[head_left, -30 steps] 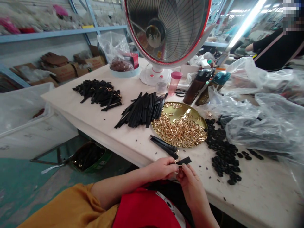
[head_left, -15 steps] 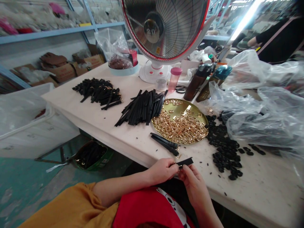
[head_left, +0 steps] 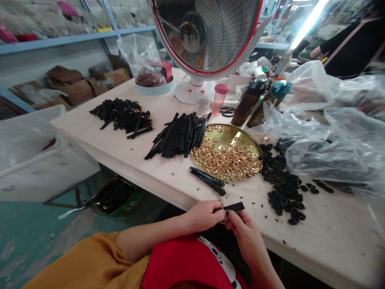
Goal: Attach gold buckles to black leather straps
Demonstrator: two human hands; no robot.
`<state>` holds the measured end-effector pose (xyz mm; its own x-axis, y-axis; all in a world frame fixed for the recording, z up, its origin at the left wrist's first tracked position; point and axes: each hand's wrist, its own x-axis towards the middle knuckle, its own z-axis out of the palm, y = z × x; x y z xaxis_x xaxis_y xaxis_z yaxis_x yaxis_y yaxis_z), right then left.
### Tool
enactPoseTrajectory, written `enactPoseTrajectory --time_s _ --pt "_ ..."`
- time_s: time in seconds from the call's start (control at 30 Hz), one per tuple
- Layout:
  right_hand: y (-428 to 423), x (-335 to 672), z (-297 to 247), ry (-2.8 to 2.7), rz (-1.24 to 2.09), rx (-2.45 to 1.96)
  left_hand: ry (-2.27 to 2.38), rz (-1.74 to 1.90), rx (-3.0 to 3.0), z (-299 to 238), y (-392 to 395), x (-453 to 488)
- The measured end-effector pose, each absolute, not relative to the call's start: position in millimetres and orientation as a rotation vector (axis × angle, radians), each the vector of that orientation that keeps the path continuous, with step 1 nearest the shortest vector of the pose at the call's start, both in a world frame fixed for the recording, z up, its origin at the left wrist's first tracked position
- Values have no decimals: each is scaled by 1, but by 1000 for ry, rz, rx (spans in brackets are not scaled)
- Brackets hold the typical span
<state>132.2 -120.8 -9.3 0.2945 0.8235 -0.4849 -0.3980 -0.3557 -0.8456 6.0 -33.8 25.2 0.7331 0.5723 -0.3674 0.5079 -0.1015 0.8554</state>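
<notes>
At the table's front edge, my left hand (head_left: pixel 207 216) is closed on a black strap (head_left: pixel 235 207), with a bit of gold metal showing by its fingertips. My right hand (head_left: pixel 242 224) pinches at the same strap, its thumb and fingers pressed together; a small dark piece shows there, too small to name. Just beyond lie a few black straps (head_left: pixel 207 180) with gold buckles at their near end. Behind these stands a round gold tray (head_left: pixel 222 134) with many small gold buckles (head_left: pixel 228 160). A pile of plain black straps (head_left: pixel 179 136) overlaps its left rim.
Small black loops (head_left: pixel 284 192) are heaped on the right beside clear plastic bags (head_left: pixel 325 148). Straps with gold fittings (head_left: pixel 122 116) form a pile at left. Farther back are a fan-shaped heater (head_left: pixel 195 84), a pink-lidded cup (head_left: pixel 220 100) and dark bottles (head_left: pixel 249 102). Another person (head_left: pixel 351 48) is at upper right.
The view has shifted slightly. Both hands keep hold of the strap at nearly the same place, and the right fingertips have moved a little on it.
</notes>
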Motion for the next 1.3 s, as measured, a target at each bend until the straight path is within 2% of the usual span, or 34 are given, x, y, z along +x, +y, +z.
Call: enactPoseTrajectory --time_s 0.2,0.4,0.6,0.7,0.77,0.87,0.93,1.07,1.2,1.3 --pt "-123 133 -10 -526 1253 -1527 786 38 1641 28 -37 4" --pt "-119 133 -5 -827 867 -1667 780 91 1567 22 -32 6" --pt "-120 138 -6 -851 1063 -1567 772 63 1413 13 -27 17" --pt "-128 162 -5 -916 1109 -1591 675 47 1574 18 -25 21" --pt "-132 192 -4 -908 920 -1761 675 28 1738 21 -24 23" --pt "-133 248 -9 -1026 335 -2234 738 86 1865 21 -22 26" --pt "-130 278 -17 -1188 186 -2479 741 100 1876 21 -22 27" --pt "-120 306 -28 -1219 192 -2507 726 20 1830 23 -24 26" --pt "-117 299 -17 -1135 190 -2456 749 44 1807 27 -23 25" --pt "-116 268 1 -951 586 -2075 736 154 1807 33 -20 31"
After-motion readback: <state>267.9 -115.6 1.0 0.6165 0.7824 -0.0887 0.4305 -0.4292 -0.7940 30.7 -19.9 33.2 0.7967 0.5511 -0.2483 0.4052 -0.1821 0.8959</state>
